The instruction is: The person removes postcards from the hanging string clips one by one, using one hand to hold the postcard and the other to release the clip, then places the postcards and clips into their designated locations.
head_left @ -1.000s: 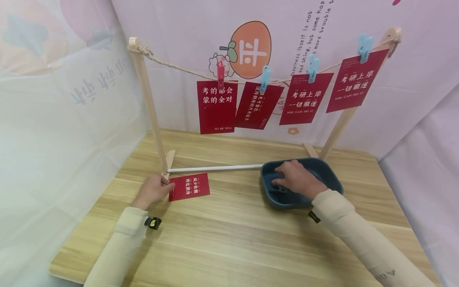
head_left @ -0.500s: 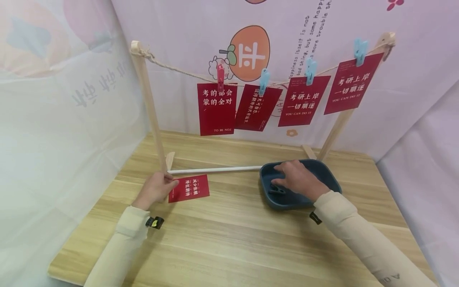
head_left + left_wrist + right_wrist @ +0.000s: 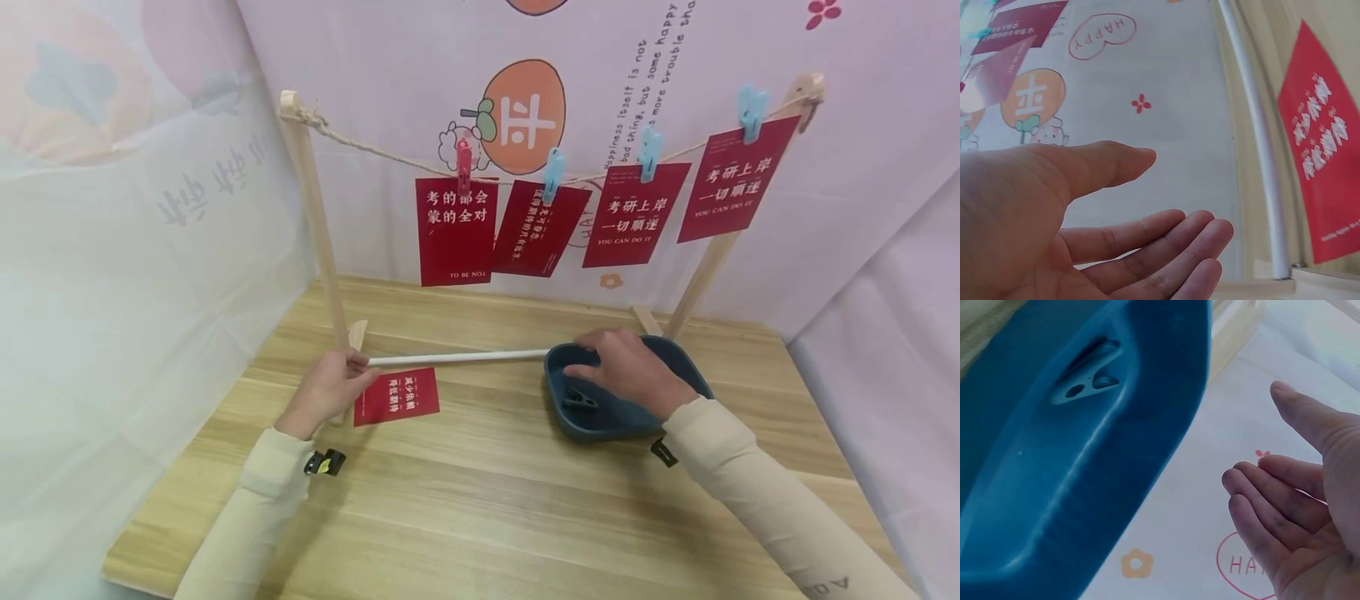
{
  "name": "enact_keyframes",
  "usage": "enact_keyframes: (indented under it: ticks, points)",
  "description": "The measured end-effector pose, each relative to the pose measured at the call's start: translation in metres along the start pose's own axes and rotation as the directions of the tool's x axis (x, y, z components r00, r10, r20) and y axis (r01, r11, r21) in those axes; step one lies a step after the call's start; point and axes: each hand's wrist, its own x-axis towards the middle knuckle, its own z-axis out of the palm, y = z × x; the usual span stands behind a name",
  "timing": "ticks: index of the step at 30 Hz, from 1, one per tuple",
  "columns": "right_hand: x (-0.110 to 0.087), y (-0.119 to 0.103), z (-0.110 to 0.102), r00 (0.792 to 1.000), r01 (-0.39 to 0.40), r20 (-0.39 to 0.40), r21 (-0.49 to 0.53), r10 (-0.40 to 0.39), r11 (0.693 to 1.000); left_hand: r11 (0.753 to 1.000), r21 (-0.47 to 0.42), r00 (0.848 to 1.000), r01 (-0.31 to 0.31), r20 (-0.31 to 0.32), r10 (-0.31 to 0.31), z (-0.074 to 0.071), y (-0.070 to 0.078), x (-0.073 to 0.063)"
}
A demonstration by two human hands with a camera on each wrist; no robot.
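My left hand [image 3: 324,393] hovers beside a red card [image 3: 411,393] that lies flat on the table. In the left wrist view, the thumb and loosely bent fingers stand apart with nothing between them, and the card [image 3: 1319,144] is off to the right. Over a dark blue plastic basin [image 3: 611,431] is my right hand [image 3: 633,373]. Its thumb and fingers are spread apart and hold nothing in the right wrist view. A single clothespin [image 3: 1088,375] lies inside the basin, close to the right hand but not touched by it.
Behind, a twine line [image 3: 382,152] hangs between two wooden posts [image 3: 318,221]. A pink clothespin [image 3: 464,167] and several light blue clothespins [image 3: 553,173] hold red cards [image 3: 457,246] on it. A white rod [image 3: 465,358] crosses low between the posts.
My left hand has moved slightly up and right, away from the card's edge. The right hand has lifted a little, its thumb coming away from the clothespin, which stays in the basin.
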Motion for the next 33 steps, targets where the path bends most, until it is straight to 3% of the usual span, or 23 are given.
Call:
enact_keyframes:
  ticks: [17, 33]
  points:
    - [0.005, -0.018, -0.030, 0.986, 0.074, -0.146, -0.062, -0.082, 0.995, 0.992, 0.012, 0.989, -0.127, -0.071, 0.128, -0.005, 0.047, 0.001]
    - [-0.001, -0.027, -0.035, 0.982, 0.082, -0.163, -0.058, -0.090, 0.995, 0.986, -0.037, 0.984, -0.162, -0.078, 0.159, 0.001, 0.068, 0.007]
